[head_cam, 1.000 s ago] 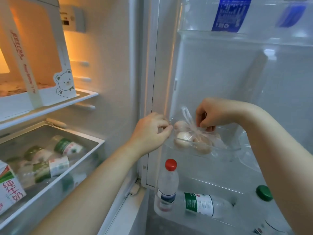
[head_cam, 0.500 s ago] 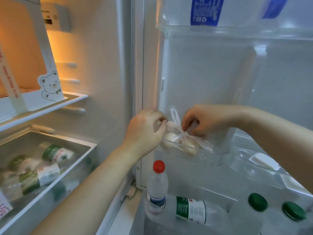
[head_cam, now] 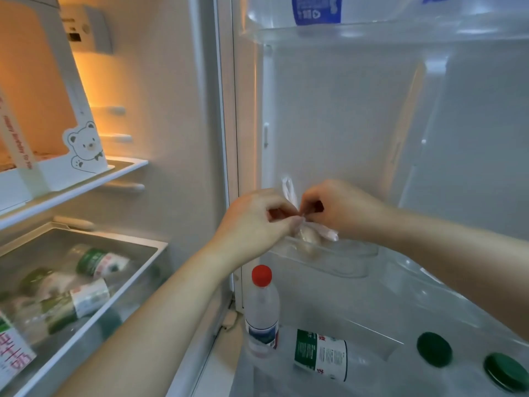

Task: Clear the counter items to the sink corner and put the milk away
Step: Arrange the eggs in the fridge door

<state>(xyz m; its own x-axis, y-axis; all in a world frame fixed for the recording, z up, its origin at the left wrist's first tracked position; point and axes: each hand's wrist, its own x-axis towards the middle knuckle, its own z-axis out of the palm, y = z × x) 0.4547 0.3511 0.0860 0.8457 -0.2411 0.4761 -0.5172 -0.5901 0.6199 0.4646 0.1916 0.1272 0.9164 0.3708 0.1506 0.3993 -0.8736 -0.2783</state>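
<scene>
The fridge stands open in front of me. A clear plastic bag of eggs (head_cam: 310, 234) rests in a small clear door bin (head_cam: 343, 257). My left hand (head_cam: 254, 222) and my right hand (head_cam: 340, 207) meet at the bag's twisted neck, and both pinch the plastic there. A loose strip of the bag sticks up between the hands. A milk carton (head_cam: 13, 353) with red characters shows at the bottom left edge, inside the fridge drawer (head_cam: 120, 293).
The drawer holds several green-labelled bottles (head_cam: 97, 262). A red-capped water bottle (head_cam: 262, 308), a green-labelled bottle (head_cam: 322, 353) and two green caps (head_cam: 433, 349) fill the lower door shelf. A cake box with a bear print (head_cam: 83, 144) sits on the upper fridge shelf.
Both hands have closed in on the bag's neck until their fingertips meet. The eggs are now mostly hidden behind the hands. The view has shifted slightly.
</scene>
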